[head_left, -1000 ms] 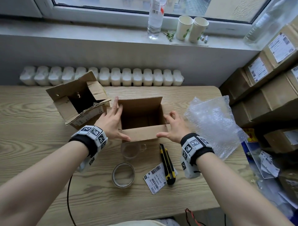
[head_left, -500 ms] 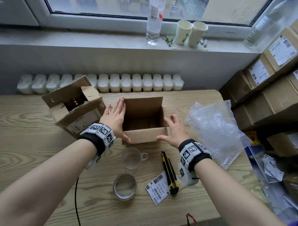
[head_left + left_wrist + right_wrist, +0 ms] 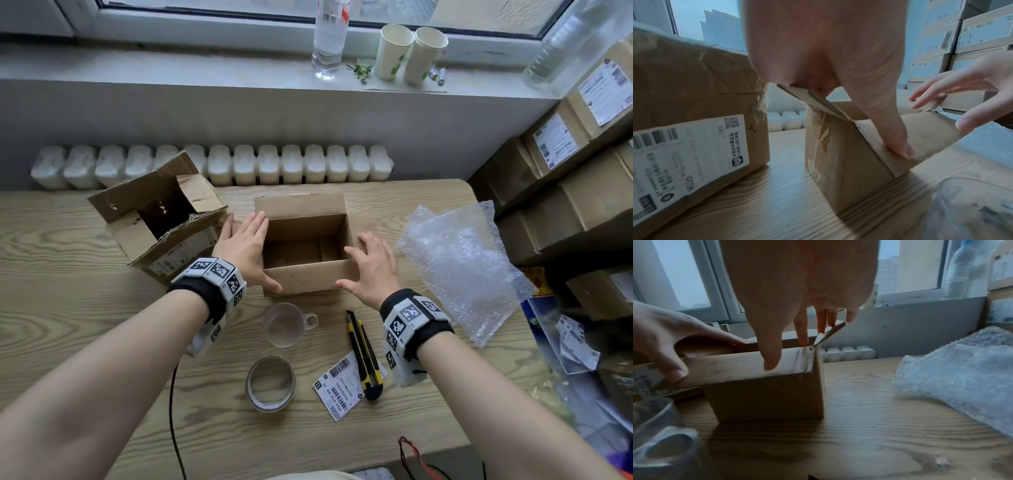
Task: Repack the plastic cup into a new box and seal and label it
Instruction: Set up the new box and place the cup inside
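Table [image 3: 85,308]: cup [image 3: 286,324] behind both hands.

The label [image 3: 688,155] on the old box [image 3: 694,91] reads "H036" beside small, blurred Chinese print.

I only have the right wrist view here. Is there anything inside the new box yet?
Observer: No. The head view shows the new box open and empty down to its floor.
Operator: Where's the tape?
Observer: The tape roll lies flat on the table, nearer you than the plastic cup.
Operator: And the label?
Observer: The label lies right of the tape roll, with the utility knife across its right part.
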The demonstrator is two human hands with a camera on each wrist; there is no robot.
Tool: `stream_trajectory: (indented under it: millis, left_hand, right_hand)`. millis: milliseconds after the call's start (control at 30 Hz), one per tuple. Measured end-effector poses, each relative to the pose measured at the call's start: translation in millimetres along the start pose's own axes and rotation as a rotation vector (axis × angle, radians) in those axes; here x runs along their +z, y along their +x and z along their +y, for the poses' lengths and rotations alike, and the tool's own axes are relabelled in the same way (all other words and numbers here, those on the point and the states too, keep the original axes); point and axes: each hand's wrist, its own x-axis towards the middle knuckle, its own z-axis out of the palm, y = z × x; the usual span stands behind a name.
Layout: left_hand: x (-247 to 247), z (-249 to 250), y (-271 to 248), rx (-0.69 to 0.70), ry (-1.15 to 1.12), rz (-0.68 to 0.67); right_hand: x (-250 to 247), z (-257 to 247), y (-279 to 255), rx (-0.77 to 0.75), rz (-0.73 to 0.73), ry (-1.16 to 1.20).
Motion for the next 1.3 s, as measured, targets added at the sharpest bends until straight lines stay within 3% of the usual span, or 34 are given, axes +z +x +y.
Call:
stream_trajectory:
  millis: [200, 367, 467, 633, 833, 967, 1300]
  left_hand:
    - [9.5, -0.7, -4.5, -0.002, -0.077, 0.035]
    - [13.3, -2.5, -3.9, -0.003, -0.118, 0.05]
    - [15.4, -3.5, -3.6, 0.006, -0.124, 0.054]
    - [17.1, -5.5, -3.2, 0.016, -0.139, 0.059]
    - [16.7, -6.0, -3.3, 0.023, -0.153, 0.05]
    - [15.2, -8.2, -3.2, 0.036, -0.164, 0.031]
    - [14.6, -7.2, -6.5, 0.042, -0.204, 0.034]
  right_hand:
    - [0.4, -28.7, -22.2, -0.296, 0.256, 0.097]
    - [17.6, -45.5, -34.0, -0.252, -0.289, 0.125]
    - [29.9, -48.9, -36.1, -0.204, -0.418, 0.133]
    - [34.8, -53.6, -33.3, -0.128, -0.405, 0.225]
    - [21.6, -62.7, -31.1, -0.202, -0.421, 0.173]
    - [-6.6, -57.8, -32.8, -0.215, -0.413, 0.29]
    - [-89.8, -36.2, -13.5, -0.197, -0.215, 0.621]
